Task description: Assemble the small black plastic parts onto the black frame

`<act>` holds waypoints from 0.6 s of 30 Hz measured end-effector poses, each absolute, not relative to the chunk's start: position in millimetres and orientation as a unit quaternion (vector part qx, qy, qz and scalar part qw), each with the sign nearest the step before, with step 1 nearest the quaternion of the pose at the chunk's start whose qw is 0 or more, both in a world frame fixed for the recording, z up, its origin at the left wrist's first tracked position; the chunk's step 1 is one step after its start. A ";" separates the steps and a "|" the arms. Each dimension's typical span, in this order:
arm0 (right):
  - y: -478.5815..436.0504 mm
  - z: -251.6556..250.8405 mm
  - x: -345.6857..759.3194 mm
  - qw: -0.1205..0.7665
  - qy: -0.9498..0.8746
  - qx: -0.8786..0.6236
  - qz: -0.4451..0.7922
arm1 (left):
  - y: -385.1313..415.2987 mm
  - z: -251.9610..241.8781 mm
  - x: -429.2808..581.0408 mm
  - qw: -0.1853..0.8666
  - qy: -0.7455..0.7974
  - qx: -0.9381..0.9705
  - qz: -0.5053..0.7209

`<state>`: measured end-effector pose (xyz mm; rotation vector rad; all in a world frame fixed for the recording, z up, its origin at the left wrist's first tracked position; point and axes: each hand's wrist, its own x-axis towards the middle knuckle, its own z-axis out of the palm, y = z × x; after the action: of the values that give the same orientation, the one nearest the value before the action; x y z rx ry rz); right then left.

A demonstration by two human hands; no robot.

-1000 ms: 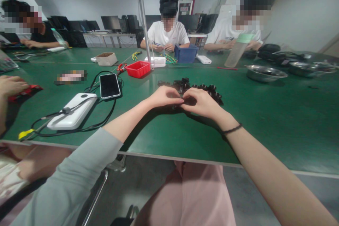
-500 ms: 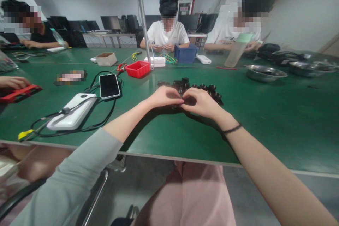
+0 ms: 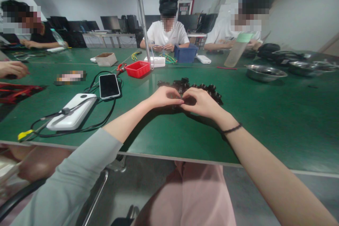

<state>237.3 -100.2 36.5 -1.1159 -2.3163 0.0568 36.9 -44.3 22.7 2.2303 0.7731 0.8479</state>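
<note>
Over the green table (image 3: 159, 134), my left hand (image 3: 165, 96) and my right hand (image 3: 200, 101) meet at their fingertips. Thumb and fingers of each are curled into a pinch. Whatever lies between the tips is too small or hidden to make out. Just behind the hands lies a loose cluster of small black parts (image 3: 181, 84), with more black parts (image 3: 212, 90) spreading to the right behind my right hand. Their exact kind does not show, and my fingers cover some of them.
To the left lie a white power bank (image 3: 75, 111) with a black cable and a phone (image 3: 109, 86). Beyond stand a red bin (image 3: 138, 69), red-handled pliers (image 3: 121, 67), a blue bin (image 3: 185, 53), a bottle (image 3: 236, 52) and a metal bowl (image 3: 265, 73). Co-workers sit around; one hand (image 3: 13, 69) is above a red frame (image 3: 18, 93).
My two hands stay where they were, fingertips together. At the far left, the co-worker's hand has lifted off the red frame, which now lies on the table.
</note>
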 end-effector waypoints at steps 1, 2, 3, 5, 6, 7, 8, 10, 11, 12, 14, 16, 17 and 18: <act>-100.1 36.5 237.5 0.282 -0.864 -0.416 0.022 | -44.4 22.7 36.8 0.311 0.293 0.845 0.321; -100.0 36.5 237.6 0.282 -0.864 -0.415 0.022 | -44.3 22.8 36.8 0.312 0.295 0.844 0.321; -99.9 36.5 237.8 0.283 -0.865 -0.415 0.022 | -44.2 22.8 36.8 0.313 0.297 0.844 0.320; -99.8 36.4 238.1 0.284 -0.865 -0.413 0.021 | -44.0 22.9 36.8 0.314 0.301 0.843 0.317; -99.7 36.4 238.2 0.285 -0.865 -0.413 0.022 | -43.9 22.9 36.8 0.315 0.303 0.842 0.316; -99.7 36.4 238.2 0.285 -0.865 -0.413 0.023 | -43.8 22.9 36.8 0.315 0.303 0.842 0.316; -99.8 36.5 238.1 0.284 -0.864 -0.414 0.025 | -43.8 22.9 36.8 0.315 0.301 0.843 0.316; -99.7 36.5 237.8 0.283 -0.864 -0.416 0.027 | -43.7 22.7 36.7 0.316 0.296 0.844 0.319; -99.6 36.5 237.6 0.282 -0.863 -0.418 0.027 | -43.7 22.6 36.7 0.315 0.293 0.844 0.319; -99.5 36.4 237.5 0.282 -0.863 -0.419 0.026 | -43.6 22.6 36.6 0.315 0.291 0.845 0.319; -99.2 36.3 237.3 0.282 -0.862 -0.420 0.025 | -43.4 22.6 36.4 0.315 0.290 0.847 0.317; -99.2 36.2 237.3 0.282 -0.863 -0.419 0.026 | -42.9 22.6 36.2 0.313 0.290 0.848 0.315; -99.2 36.2 237.4 0.282 -0.863 -0.418 0.027 | -42.7 22.5 36.2 0.313 0.289 0.848 0.316; -99.3 36.2 237.5 0.283 -0.863 -0.417 0.028 | -42.4 22.4 36.1 0.312 0.287 0.848 0.317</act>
<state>237.5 -99.3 36.2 -1.1163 -2.3112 0.0751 36.1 -42.4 22.4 2.2386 0.7569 0.8375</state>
